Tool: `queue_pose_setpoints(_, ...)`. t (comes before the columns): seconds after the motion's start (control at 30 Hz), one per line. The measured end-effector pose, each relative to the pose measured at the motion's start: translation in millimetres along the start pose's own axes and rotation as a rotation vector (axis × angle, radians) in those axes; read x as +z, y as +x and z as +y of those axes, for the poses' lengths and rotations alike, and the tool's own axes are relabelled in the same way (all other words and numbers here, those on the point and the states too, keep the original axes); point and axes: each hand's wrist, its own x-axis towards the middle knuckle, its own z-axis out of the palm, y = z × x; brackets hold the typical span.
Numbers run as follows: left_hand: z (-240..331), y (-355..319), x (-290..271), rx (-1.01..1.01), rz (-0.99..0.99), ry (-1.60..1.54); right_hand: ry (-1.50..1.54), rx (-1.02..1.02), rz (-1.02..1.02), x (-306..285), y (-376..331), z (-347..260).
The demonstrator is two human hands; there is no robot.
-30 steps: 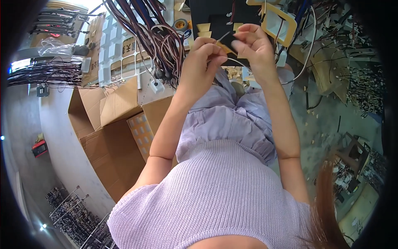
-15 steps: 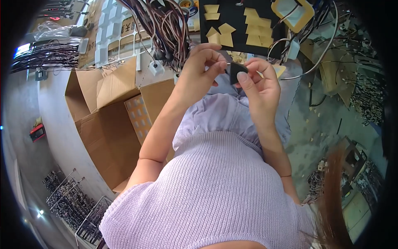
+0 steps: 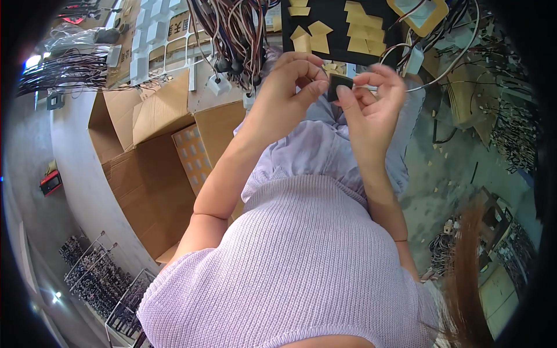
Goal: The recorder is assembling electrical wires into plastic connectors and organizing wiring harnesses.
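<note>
A small black square piece point(image 3: 340, 87) is in front of me above my lap. My right hand point(image 3: 374, 101) holds it, the thumb on its face; the other fingers are raised and blurred by motion. Close to the piece's left edge, my left hand point(image 3: 295, 84) is closed with thumb and forefinger pinched together. What lies in that pinch, if anything, is too small to make out. Just beyond the hands, several yellow paper-like pieces point(image 3: 365, 32) lie on a black sheet point(image 3: 339, 46).
An open cardboard box point(image 3: 154, 197) stands to the left below the work surface. Bundled wires point(image 3: 235, 35) hang over its edge, beside white blocks point(image 3: 139, 66). A yellow-rimmed piece point(image 3: 426, 17) sits far right. More cables point(image 3: 513, 139) and scraps lie on the floor.
The black piece has turned to show a squarer face and sits slightly farther right. My right hand has shifted right with its fingers lifting. The left hand's pinch has drawn slightly closer together.
</note>
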Motion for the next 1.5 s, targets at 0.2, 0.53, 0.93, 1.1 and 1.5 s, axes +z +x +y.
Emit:
queue_pose_setpoints(0.2,-13.0,2.2,-3.0,0.105,0.061,0.084,-1.057,-0.479,-0.204,-21.5,16.0,-20.1)
queue_pose_setpoints(0.53,-12.0,1.2,13.0,0.12,0.06,-0.137,-0.327,-0.137,-0.289,-24.8,21.1,-6.9)
queue_pose_setpoints(0.93,3.7,-1.3,9.9,0.253,0.126,0.227,-0.552,-0.156,-0.286,-22.8,17.1,-17.3)
queue_pose_setpoints(1.1,4.9,-5.5,11.8,0.137,0.12,0.335,-0.693,-0.288,-0.285,-23.2,15.5,-10.4)
queue_pose_setpoints(1.5,-29.1,18.4,15.7,-0.15,-0.994,-0.15,-0.231,-0.202,-1.001,3.5,-29.3,-41.2)
